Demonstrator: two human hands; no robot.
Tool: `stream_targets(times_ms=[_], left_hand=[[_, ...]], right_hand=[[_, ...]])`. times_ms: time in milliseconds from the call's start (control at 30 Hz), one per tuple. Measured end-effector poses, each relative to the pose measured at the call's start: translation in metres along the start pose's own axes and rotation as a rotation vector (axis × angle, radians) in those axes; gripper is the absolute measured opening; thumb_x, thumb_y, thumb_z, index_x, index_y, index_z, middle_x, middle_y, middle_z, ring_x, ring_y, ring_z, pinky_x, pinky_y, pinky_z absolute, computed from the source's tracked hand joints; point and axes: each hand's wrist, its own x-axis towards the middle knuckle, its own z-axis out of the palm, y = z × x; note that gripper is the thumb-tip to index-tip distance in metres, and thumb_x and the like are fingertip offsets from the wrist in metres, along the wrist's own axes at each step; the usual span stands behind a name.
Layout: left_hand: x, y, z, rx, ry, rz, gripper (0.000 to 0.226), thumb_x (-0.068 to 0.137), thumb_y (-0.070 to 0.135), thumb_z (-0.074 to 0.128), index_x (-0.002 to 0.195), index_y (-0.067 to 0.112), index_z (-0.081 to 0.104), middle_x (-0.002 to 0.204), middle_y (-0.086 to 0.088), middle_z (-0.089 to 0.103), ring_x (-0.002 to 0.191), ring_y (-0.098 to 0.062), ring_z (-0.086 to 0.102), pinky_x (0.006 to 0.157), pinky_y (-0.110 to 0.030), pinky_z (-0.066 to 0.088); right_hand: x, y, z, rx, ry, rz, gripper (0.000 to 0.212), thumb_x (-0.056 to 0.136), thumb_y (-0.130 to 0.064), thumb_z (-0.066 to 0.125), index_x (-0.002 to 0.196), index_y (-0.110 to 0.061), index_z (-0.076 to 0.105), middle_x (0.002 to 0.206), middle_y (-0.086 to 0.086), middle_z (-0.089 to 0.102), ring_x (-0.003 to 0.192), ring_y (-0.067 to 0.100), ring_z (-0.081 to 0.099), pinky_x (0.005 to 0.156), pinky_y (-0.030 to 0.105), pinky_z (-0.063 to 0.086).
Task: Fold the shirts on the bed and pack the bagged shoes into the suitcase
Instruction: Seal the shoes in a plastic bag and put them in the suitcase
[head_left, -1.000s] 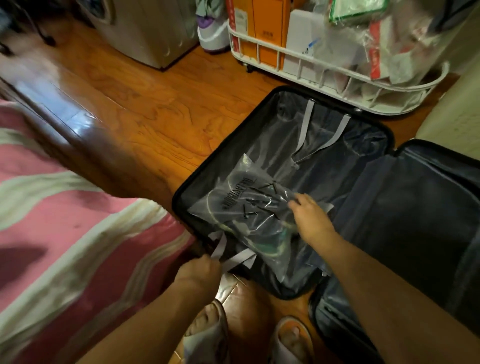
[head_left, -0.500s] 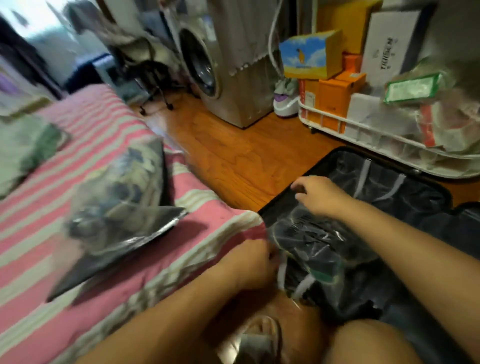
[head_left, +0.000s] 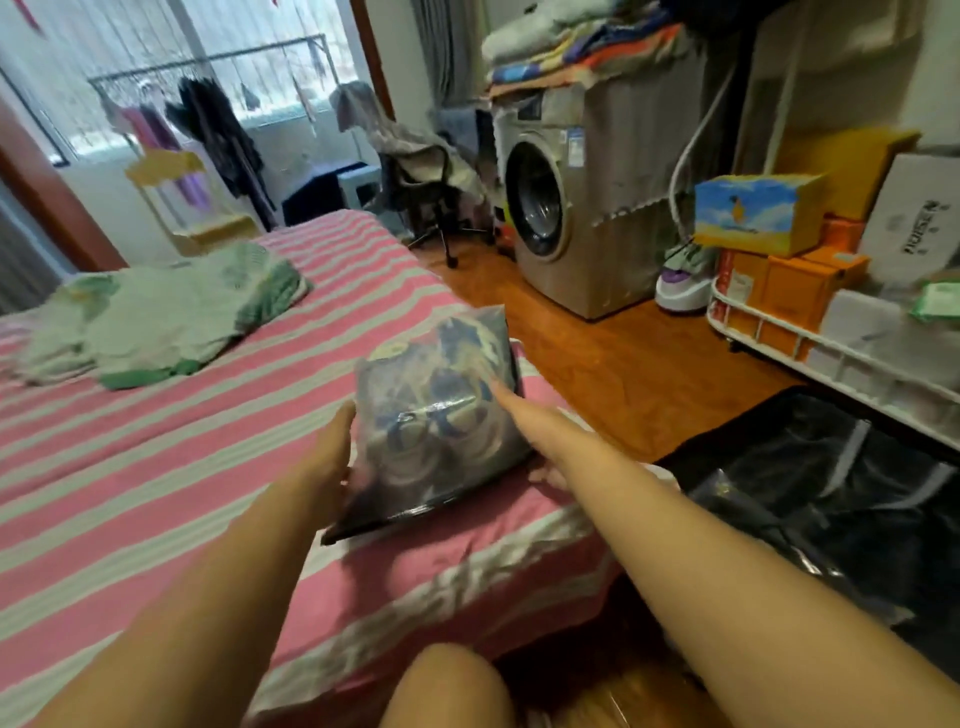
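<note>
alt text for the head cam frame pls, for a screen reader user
Both hands grip a clear bag of shoes on the corner of a pink striped bed: left hand on its left edge, right hand on its right side. An open black suitcase lies on the wood floor to the right; folded green and white clothes sit further up the bed.

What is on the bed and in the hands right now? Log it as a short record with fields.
bed: pink and pale striped cover
bagged shoes: in a clear bag at the bed's near corner, one end raised
left hand: on the bag's left edge
right hand: fingers laid over the bag's right side
shirts: green and white pile at the far left of the bed
suitcase: open on the floor to the right
</note>
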Motion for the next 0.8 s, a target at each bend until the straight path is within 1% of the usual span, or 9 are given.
stream_targets(times_ms=[67,133,233,300,433,533,600,700,800], left_hand=[[0.021,0.005,-0.002,-0.012,-0.106,0.008,0.07,0.075,0.078,0.066,0.115,0.02,0.072,0.104,-0.012,0.07,0.097,-0.033,0.064,0.074,-0.032,0.052],[0.035,0.012,0.005,-0.012,-0.163,0.019,0.062,0.067,0.062,0.078,0.11,0.018,0.074,0.095,-0.012,0.069,0.081,-0.028,0.065,0.066,-0.031,0.054],[0.034,0.013,0.026,-0.035,-0.31,0.02,0.029,0.082,0.035,0.071,0.098,0.011,0.076,0.082,-0.01,0.075,0.065,-0.023,0.072,0.072,-0.031,0.06],[0.026,0.02,0.051,-0.066,-0.416,0.02,0.027,0.084,0.031,0.069,0.1,0.01,0.076,0.087,-0.013,0.075,0.069,-0.026,0.073,0.073,-0.036,0.061],[0.005,0.039,0.151,-0.195,-0.419,0.301,0.063,0.073,0.021,0.077,0.131,0.002,0.06,0.125,-0.03,0.064,0.106,-0.042,0.068,0.084,-0.059,0.058],[-0.017,0.041,0.253,-0.24,-0.412,0.401,0.099,0.06,0.028,0.086,0.147,0.016,0.039,0.131,-0.02,0.059,0.108,-0.037,0.068,0.089,-0.064,0.055],[-0.022,0.035,0.321,-0.205,-0.549,0.253,0.116,0.057,0.041,0.092,0.154,0.029,0.03,0.14,-0.011,0.054,0.113,-0.035,0.067,0.092,-0.061,0.055],[-0.029,0.006,0.407,-0.056,-0.929,-0.032,0.069,0.086,0.048,0.077,0.142,0.012,0.057,0.137,-0.018,0.062,0.124,-0.035,0.062,0.108,-0.051,0.047],[-0.009,-0.04,0.474,0.012,-0.948,-0.152,0.051,0.091,0.034,0.066,0.133,0.004,0.065,0.135,-0.02,0.062,0.122,-0.035,0.06,0.112,-0.049,0.044]], right_hand=[[0.003,-0.01,0.008,0.069,-0.028,-0.012,0.076,0.087,-0.073,0.056,0.144,-0.023,0.049,0.14,-0.001,0.058,0.108,0.017,0.062,0.084,0.029,0.046],[0.0,-0.024,0.025,0.097,-0.051,-0.046,0.06,0.084,-0.07,0.062,0.128,-0.029,0.059,0.117,-0.005,0.068,0.089,0.011,0.067,0.074,0.022,0.048],[0.023,-0.012,0.025,0.031,0.108,-0.114,0.082,0.057,-0.071,0.073,0.122,-0.022,0.065,0.125,0.004,0.065,0.1,0.022,0.066,0.086,0.029,0.052],[0.017,-0.011,-0.001,0.057,0.254,-0.189,0.058,0.066,-0.054,0.065,0.113,-0.02,0.065,0.119,0.006,0.06,0.098,0.024,0.061,0.077,0.03,0.047],[-0.013,-0.014,-0.093,0.203,0.371,-0.258,0.036,0.079,-0.041,0.059,0.105,-0.018,0.066,0.098,0.006,0.071,0.088,0.024,0.067,0.068,0.033,0.048],[-0.042,-0.003,-0.188,0.254,0.49,-0.346,0.03,0.089,-0.038,0.06,0.112,-0.019,0.063,0.097,0.001,0.068,0.087,0.017,0.065,0.068,0.031,0.049],[-0.059,0.013,-0.252,0.288,0.575,-0.391,0.024,0.09,-0.027,0.06,0.112,-0.017,0.062,0.093,0.0,0.067,0.083,0.013,0.064,0.063,0.029,0.048],[-0.061,0.052,-0.334,0.283,0.669,-0.324,0.026,0.082,-0.027,0.064,0.107,-0.02,0.061,0.103,0.004,0.07,0.09,0.018,0.067,0.068,0.032,0.052],[-0.035,0.113,-0.39,0.244,0.619,-0.135,0.034,0.086,-0.036,0.065,0.118,-0.025,0.06,0.116,-0.002,0.062,0.101,0.016,0.059,0.079,0.036,0.046]])
